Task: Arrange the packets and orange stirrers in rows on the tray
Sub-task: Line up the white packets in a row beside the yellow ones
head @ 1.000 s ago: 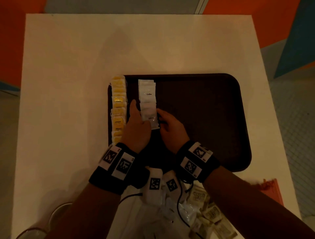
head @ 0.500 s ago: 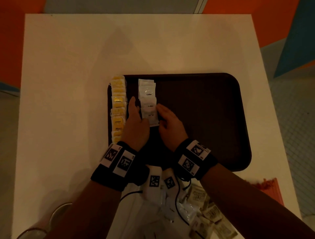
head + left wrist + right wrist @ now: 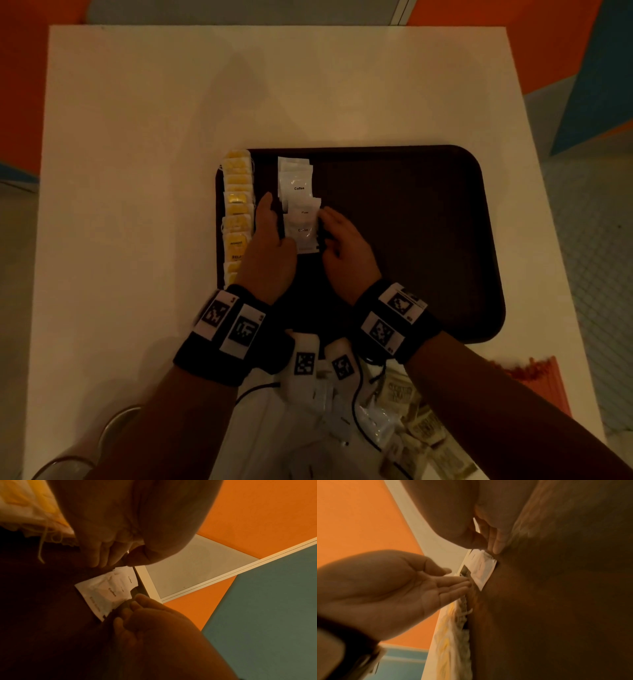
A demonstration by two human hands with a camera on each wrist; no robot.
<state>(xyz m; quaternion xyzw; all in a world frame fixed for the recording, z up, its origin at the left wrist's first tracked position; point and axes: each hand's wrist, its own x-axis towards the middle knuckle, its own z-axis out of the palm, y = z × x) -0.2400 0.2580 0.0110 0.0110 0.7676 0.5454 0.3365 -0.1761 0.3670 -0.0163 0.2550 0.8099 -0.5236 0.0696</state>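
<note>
A dark brown tray [image 3: 411,240] lies on the white table. Yellow packets [image 3: 237,212] run in a row along its left edge. Beside them, white coffee packets [image 3: 299,205] overlap in a second row. My left hand [image 3: 270,233] stands flat against the left side of this white row, fingers straight. My right hand [image 3: 339,240] touches the right side with its fingertips. The left wrist view shows the white packets [image 3: 106,592] between both hands. In the right wrist view my left hand [image 3: 402,585] has its palm open. Orange stirrers [image 3: 537,373] lie off the tray at the near right.
Loose beige packets [image 3: 411,421] and white ones [image 3: 373,421] are heaped at the table's near edge under my wrists. A round metal object [image 3: 116,425] sits at the near left. The right part of the tray holds nothing. Orange and blue walls surround the table.
Both hands slid slightly away from me along the white row. The nearest white packet moved up with them, so the row is tighter.
</note>
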